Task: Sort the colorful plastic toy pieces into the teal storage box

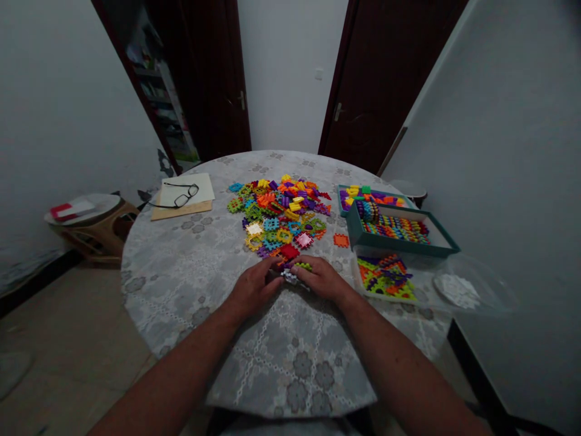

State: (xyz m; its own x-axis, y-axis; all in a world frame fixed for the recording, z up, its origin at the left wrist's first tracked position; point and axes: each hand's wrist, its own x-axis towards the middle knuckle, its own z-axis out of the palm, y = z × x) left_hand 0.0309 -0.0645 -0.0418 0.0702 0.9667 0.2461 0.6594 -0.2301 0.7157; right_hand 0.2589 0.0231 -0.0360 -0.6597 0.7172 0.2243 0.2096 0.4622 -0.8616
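My left hand and my right hand meet over the table just in front of a heap of colourful plastic building pieces. Both have their fingers curled in, gripping a small cluster of interlocking building pieces between them. A yellow-green piece shows by my right thumb. Under it is a whitish piece, and a purple piece lies near my left fingertips. My fingers cover part of the cluster, so how the pieces join is hidden. A red square piece lies right beyond my hands.
On the right stand a teal box of stacked pieces, another tray behind it, and a clear plastic container with more pieces. An orange square lies beside the heap. Eyeglasses rest on papers at left.
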